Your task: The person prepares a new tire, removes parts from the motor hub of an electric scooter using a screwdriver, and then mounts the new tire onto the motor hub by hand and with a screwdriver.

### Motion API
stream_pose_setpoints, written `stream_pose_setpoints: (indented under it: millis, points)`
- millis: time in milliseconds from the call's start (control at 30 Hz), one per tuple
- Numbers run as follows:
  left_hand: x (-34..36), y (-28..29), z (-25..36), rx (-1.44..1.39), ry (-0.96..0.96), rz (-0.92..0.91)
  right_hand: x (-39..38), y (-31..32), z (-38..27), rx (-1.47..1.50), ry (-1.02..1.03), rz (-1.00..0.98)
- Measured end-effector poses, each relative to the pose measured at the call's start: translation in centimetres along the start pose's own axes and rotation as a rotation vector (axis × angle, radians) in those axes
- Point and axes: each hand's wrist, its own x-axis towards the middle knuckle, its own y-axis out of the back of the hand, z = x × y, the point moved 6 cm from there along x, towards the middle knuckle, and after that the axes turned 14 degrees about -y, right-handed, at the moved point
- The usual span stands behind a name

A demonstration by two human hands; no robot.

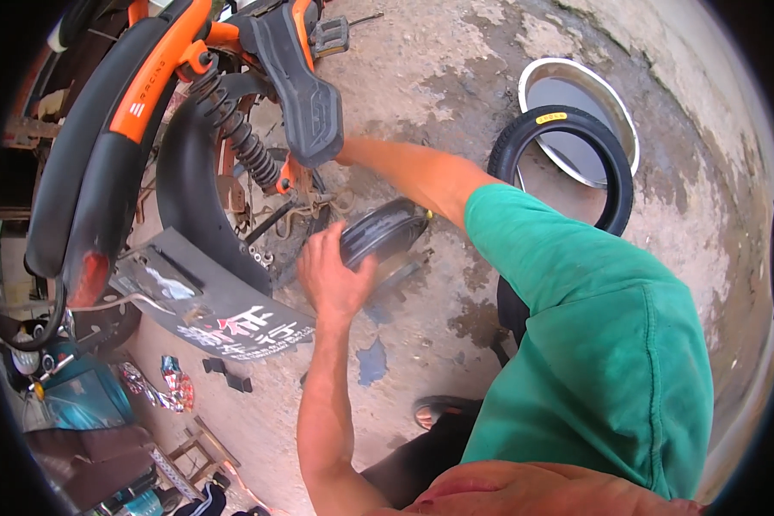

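Note:
My left hand [331, 273] is beside a black wheel with a tyre [385, 230], low behind the orange and black bike [159, 82]. Its fingers are spread, and the thumb lies along the tyre's near side; I cannot tell how firmly it touches. A small yellow patch shows at the tyre's right end. My right forearm [413, 176] reaches over the wheel towards the bike. The right hand disappears behind a black plastic footrest panel [305, 107], so its fingers are hidden. A coil-spring shock absorber [236, 129] and a curved black mudguard [189, 181] sit left of the hands.
At the right, a loose black tyre [503, 155] leans over the rim of a metal basin [630, 142] holding water. A black mud flap with white lettering [211, 314] hangs near my left hand. A teal container [82, 396] and a wooden frame [199, 451] stand lower left.

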Motion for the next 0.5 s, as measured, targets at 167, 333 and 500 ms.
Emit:
stream_pose_setpoints:
  millis: [167, 333, 500]
  points:
    - [-0.3, -0.3, -0.4, -0.03, -0.013, 0.005, -0.3, -0.5, -0.8, -0.012, 0.139, 0.176]
    - [0.3, 0.1, 0.5, -0.043, 0.001, -0.013, -1.8, 0.5, -0.5, -0.03, 0.258, 0.31]
    - [0.7, 0.2, 0.6, -0.048, -0.025, 0.01, -3.2, 2.0, 0.0, -0.068, 0.365, 0.394]
